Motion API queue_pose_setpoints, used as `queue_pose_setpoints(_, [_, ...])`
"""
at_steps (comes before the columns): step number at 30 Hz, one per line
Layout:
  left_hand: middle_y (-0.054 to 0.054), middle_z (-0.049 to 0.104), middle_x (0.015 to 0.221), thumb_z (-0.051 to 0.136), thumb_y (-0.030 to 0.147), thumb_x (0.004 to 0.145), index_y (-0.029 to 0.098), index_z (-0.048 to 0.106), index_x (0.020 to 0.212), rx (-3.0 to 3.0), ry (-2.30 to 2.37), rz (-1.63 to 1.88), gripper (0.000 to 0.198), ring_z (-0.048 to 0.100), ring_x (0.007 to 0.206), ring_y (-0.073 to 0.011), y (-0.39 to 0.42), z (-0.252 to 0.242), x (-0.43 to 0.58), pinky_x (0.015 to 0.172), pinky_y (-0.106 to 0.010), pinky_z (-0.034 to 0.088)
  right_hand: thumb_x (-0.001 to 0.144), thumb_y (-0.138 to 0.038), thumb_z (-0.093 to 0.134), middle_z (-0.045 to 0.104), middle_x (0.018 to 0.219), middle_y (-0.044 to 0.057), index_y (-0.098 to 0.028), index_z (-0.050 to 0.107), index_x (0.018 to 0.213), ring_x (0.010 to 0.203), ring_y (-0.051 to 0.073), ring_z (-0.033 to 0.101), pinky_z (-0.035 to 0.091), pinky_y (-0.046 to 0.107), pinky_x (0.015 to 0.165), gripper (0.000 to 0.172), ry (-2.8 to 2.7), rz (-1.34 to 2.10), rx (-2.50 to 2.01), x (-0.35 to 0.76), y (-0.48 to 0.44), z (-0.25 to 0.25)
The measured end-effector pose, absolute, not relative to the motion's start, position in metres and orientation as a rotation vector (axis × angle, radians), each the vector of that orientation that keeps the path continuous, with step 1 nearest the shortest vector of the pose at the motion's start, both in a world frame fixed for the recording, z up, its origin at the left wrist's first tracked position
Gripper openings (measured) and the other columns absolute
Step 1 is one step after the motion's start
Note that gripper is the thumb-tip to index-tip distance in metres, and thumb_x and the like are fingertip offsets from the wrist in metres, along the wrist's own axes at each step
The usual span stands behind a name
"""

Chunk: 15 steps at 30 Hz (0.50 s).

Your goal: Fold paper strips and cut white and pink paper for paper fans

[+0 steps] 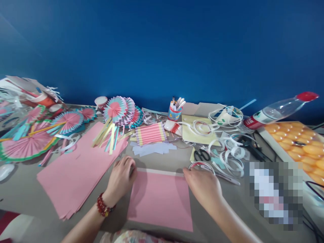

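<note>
A sheet of pink paper [161, 199] lies flat in front of me, with a narrow white strip [159, 171] running along its far edge. My left hand [123, 177], a red bead bracelet at its wrist, is closed at the strip's left end by the paper's far left corner; its fingertips are partly hidden. At the opposite corner my right hand [204, 182] pinches the strip's right end. Just beyond the right hand are a roll of tape [201, 164], black-handled scissors [201, 155] and a slim light-coloured tool [227, 179].
A stack of pink sheets [78, 175] lies left, with folded paper fans [66, 122] behind. A pleated pink-yellow paper [151, 133], pen cup [174, 113] and yellow sheets [192, 132] stand farther back. Curled white strips [229, 155], a bottle [275, 113] and an orange-patterned box [296, 141] are right.
</note>
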<state>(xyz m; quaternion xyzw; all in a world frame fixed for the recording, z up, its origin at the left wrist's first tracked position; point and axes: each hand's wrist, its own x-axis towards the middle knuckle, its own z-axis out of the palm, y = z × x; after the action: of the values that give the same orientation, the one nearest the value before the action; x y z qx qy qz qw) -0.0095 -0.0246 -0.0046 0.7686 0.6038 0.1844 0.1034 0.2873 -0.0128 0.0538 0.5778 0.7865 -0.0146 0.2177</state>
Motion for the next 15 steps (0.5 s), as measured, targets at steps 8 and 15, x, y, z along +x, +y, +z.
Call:
queue_pose_setpoints(8, [-0.010,0.059,0.131,0.040,0.017,0.097,0.023,0.052,0.126,2.382,1.414,0.563,0.032,0.056,0.121,-0.0233,-0.038,0.025,0.007,0.101,-0.039,0.046,0.082,-0.001,0.051,0.071,0.074,0.011,-0.018,0.069,0.089,0.069,0.028,0.071,0.041,0.029,0.054,0.025,2.191,-0.060,1.612,0.286,-0.013,0.056])
queue_pose_setpoints(15, [-0.012,0.024,0.159,0.042,0.063,0.095,0.015,0.012,0.157,2.710,0.734,0.154,0.083,0.024,0.147,-0.0264,-0.031,0.012,0.049,0.121,-0.043,0.018,0.083,-0.003,0.052,0.070,0.073,0.013,-0.014,0.068,0.091,0.068,0.026,0.071,0.044,0.029,0.059,0.021,2.210,-0.068,1.641,0.284,-0.015,0.057])
